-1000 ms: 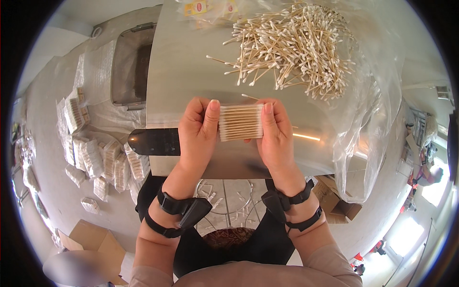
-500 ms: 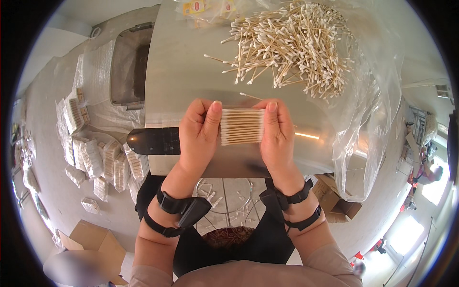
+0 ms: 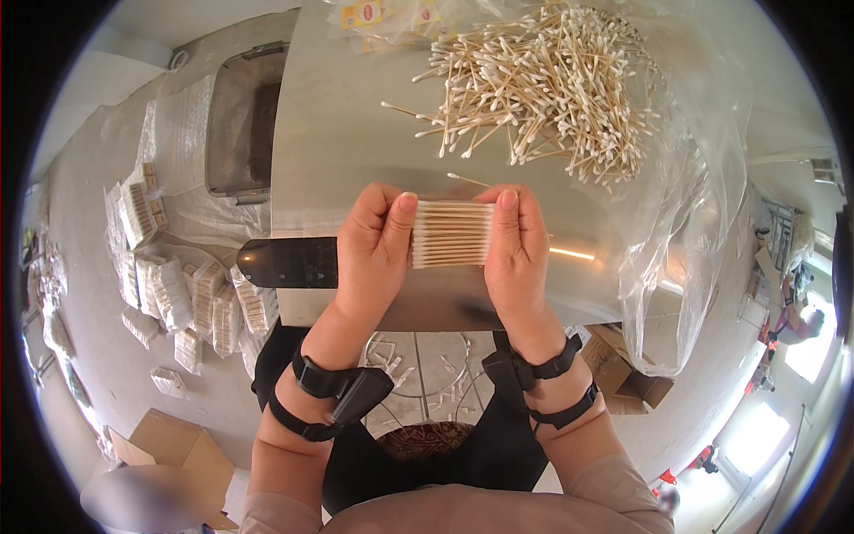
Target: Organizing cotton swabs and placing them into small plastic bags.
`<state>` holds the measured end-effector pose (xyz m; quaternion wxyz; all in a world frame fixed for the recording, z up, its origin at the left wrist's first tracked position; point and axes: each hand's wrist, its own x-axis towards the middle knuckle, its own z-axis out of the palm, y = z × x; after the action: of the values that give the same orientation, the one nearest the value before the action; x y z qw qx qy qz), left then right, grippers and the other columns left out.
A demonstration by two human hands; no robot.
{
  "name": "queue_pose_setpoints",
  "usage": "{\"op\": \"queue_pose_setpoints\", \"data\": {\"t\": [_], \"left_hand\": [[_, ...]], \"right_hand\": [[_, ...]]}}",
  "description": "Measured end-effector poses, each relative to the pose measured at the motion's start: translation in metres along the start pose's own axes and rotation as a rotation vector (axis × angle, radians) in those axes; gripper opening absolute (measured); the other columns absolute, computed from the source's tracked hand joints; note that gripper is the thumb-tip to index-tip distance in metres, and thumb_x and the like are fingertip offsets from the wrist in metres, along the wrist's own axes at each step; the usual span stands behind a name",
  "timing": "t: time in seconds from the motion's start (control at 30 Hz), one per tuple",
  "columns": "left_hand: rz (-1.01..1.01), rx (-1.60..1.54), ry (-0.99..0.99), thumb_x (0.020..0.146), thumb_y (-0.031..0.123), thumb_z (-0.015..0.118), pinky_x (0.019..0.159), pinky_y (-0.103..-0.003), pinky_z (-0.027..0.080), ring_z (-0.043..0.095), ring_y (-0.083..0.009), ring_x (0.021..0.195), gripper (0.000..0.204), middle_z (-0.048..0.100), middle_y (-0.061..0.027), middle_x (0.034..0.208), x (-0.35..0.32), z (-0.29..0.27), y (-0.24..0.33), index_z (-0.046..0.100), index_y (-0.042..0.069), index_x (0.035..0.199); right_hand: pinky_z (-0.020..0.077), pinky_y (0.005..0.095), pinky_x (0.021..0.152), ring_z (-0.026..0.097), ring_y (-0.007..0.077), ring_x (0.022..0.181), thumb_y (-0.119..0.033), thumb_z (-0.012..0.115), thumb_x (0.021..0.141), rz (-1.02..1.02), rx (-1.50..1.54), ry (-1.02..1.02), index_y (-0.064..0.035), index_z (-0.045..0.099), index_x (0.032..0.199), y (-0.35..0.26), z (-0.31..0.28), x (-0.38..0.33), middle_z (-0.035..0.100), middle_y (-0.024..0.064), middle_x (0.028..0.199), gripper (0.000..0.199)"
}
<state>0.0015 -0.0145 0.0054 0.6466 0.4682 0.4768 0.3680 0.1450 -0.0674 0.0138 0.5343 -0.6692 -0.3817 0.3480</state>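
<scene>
Between my two hands is a flat bundle of cotton swabs (image 3: 453,235), its wooden sticks lying side by side and level. My left hand (image 3: 374,240) grips the white tips at the left end, thumb on top. On the other end my right hand (image 3: 514,245) closes the same way, thumb over the tips. Fingers behind the bundle are hidden. Beyond the hands lies a large loose heap of cotton swabs (image 3: 551,89) on the metal table (image 3: 356,133). One single swab (image 3: 467,180) rests just past my right hand.
A black flat strip (image 3: 289,263) juts over the table's left edge. Clear plastic film (image 3: 676,267) drapes over the right side. To the left are a grey bin (image 3: 245,125) and packed swab bundles (image 3: 213,298) on the floor. Cardboard boxes (image 3: 173,445) stand lower left and right.
Both hands and the bundle stay almost in place; my left hand has shifted very slightly to the right. The heap has not moved.
</scene>
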Motion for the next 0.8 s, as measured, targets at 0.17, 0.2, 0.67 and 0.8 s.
{"op": "queue_pose_setpoints", "data": {"t": [0.17,0.2,0.67,0.8], "left_hand": [[-0.036,-0.137,-0.037,0.105,0.031,0.049,0.045,-0.019,0.03,0.036,-0.0005,0.053,0.031,0.044,0.0073,0.063,-0.001,-0.004,0.004,0.05,0.009,0.084],[-0.015,-0.187,-0.066,0.105,0.032,0.047,0.042,-0.019,0.028,0.035,0.0002,0.05,0.03,0.043,0.0085,0.063,0.0,-0.005,0.002,0.05,0.011,0.084],[-0.034,-0.277,-0.099,0.105,0.027,0.049,0.044,-0.021,0.032,0.038,-0.0028,0.05,0.031,0.043,0.0043,0.06,0.002,-0.007,0.007,0.047,0.007,0.081],[-0.07,-0.119,-0.099,0.104,0.026,0.05,0.045,-0.021,0.033,0.038,-0.0038,0.051,0.03,0.044,0.0033,0.06,-0.001,-0.002,0.004,0.047,0.007,0.082]], "right_hand": [[0.0411,0.0227,0.07,0.046,0.0082,0.074,-0.022,0.038,0.108,0.002,-0.001,-0.002,-0.0012,0.055,0.095,-0.002,0.0,0.0,0.055,0.002,0.08,0.03],[0.0409,0.0226,0.07,0.045,0.008,0.074,-0.022,0.038,0.108,-0.004,0.009,0.007,-0.0011,0.055,0.095,-0.002,0.0,0.0,0.054,0.0017,0.08,0.03],[0.0403,0.0224,0.068,0.045,0.0073,0.073,-0.024,0.038,0.108,0.026,0.009,0.041,-0.002,0.056,0.095,-0.001,-0.002,0.0,0.054,0.0009,0.079,0.031],[0.0405,0.0228,0.066,0.046,0.0069,0.071,-0.025,0.038,0.108,0.045,0.073,0.082,-0.0028,0.056,0.096,0.004,-0.001,0.001,0.054,0.0008,0.078,0.032]]}}
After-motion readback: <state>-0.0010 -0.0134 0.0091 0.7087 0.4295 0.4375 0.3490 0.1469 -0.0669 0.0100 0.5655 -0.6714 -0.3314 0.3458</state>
